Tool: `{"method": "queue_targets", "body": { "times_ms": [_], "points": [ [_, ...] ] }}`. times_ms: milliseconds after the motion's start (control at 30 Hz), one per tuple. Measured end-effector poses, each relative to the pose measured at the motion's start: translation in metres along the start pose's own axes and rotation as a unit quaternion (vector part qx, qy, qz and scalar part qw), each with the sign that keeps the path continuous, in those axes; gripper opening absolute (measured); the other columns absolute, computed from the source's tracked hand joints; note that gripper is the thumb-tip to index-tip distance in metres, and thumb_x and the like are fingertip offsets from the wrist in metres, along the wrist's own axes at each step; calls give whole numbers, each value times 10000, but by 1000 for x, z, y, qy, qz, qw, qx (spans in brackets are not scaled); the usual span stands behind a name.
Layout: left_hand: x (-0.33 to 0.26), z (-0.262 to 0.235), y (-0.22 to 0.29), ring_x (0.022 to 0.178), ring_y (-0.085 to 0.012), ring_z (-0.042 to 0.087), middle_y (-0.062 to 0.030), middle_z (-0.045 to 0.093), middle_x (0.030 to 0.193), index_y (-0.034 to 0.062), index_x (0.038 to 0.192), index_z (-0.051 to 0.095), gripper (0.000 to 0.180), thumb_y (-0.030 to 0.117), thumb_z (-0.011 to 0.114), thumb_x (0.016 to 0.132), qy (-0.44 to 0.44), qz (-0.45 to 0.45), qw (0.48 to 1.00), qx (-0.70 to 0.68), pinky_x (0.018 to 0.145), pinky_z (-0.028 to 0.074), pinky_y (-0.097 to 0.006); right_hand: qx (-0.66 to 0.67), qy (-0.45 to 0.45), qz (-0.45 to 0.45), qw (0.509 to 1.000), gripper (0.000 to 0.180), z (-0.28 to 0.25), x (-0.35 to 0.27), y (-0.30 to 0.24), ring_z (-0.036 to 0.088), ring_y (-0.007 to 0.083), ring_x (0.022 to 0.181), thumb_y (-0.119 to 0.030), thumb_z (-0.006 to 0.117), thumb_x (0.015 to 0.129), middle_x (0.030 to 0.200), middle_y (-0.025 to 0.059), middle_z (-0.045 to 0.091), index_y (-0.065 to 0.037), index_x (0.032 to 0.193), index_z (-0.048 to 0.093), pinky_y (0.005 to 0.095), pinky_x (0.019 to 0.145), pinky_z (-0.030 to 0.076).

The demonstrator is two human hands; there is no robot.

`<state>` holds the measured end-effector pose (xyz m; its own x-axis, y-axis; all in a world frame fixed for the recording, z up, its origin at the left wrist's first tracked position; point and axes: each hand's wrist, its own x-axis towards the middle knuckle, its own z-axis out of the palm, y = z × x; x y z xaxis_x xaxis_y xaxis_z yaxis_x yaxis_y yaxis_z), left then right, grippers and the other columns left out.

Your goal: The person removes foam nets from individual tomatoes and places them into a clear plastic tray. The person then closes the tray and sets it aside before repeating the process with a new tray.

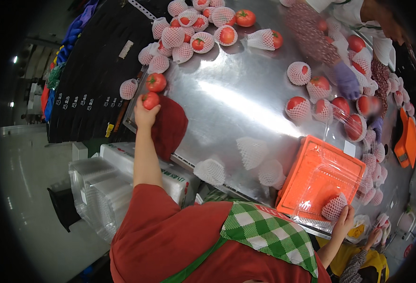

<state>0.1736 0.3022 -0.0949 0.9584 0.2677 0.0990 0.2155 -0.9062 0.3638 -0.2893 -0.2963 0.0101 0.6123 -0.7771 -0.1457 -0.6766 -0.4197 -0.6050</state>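
At the left edge of the steel table, my left hand [144, 116] is closed round a bare red tomato [151, 101]. Another bare tomato [156, 82] sits just beyond it, and a dark red cloth [170, 127] lies to its right. On the right, my right hand [342, 225] has its fingers against a foam fruit net [334, 206] that looks filled, though its contents are mostly hidden. The net rests at the near right corner of a clear plastic tray [325, 177], which stands on an orange crate [290, 193].
Loose foam nets [210, 171] lie on the table's [217, 137] near side. Several netted tomatoes [172, 37] cluster at far left, more [297, 107] on the right. There a co-worker's purple-gloved hand [347, 81] reaches in. Stacked clear trays [97, 188] stand at lower left.
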Motion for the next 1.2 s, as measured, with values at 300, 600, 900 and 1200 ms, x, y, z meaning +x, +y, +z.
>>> {"method": "queue_targets", "body": {
  "times_ms": [300, 600, 900, 1200],
  "points": [
    [-100, 70, 174, 1146, -379, 542, -183, 549, 1257, 74, 1370, 438, 838, 277, 818, 651, -143, 240, 951, -136, 986, 449, -424, -1, 6, -12, 1000, 339, -1, 6, 7, 504, 145, 771, -310, 487, 1014, 828, 72, 588, 14, 1005, 589, 294, 709, 436],
    [-87, 57, 194, 1337, -398, 374, -223, 405, 1436, 1, 1352, 443, 737, 167, 783, 719, 4, 191, 947, -259, 1124, 301, -447, -28, 24, -13, 999, 347, 4, 0, 4, 516, 161, 789, -314, 476, 1017, 851, 83, 594, 13, 1027, 590, 301, 726, 441],
    [110, -4, -32, 1283, -447, 430, -210, 342, 1483, 149, 1473, 322, 938, 458, 765, 707, 108, -98, 986, 81, 1037, 400, -519, -8, 10, -25, 1000, 328, 3, 0, 16, 531, 160, 810, -284, 457, 1022, 887, 83, 602, 13, 1061, 591, 299, 751, 449],
    [119, -12, -16, 1152, -399, 532, -230, 382, 1371, 138, 1349, 451, 889, 438, 849, 613, 46, -204, 976, 53, 973, 465, -445, -5, 14, -8, 1000, 324, 2, 0, 12, 546, 166, 827, -272, 451, 1021, 907, 98, 613, 14, 1075, 593, 301, 769, 452]
  ]
}}
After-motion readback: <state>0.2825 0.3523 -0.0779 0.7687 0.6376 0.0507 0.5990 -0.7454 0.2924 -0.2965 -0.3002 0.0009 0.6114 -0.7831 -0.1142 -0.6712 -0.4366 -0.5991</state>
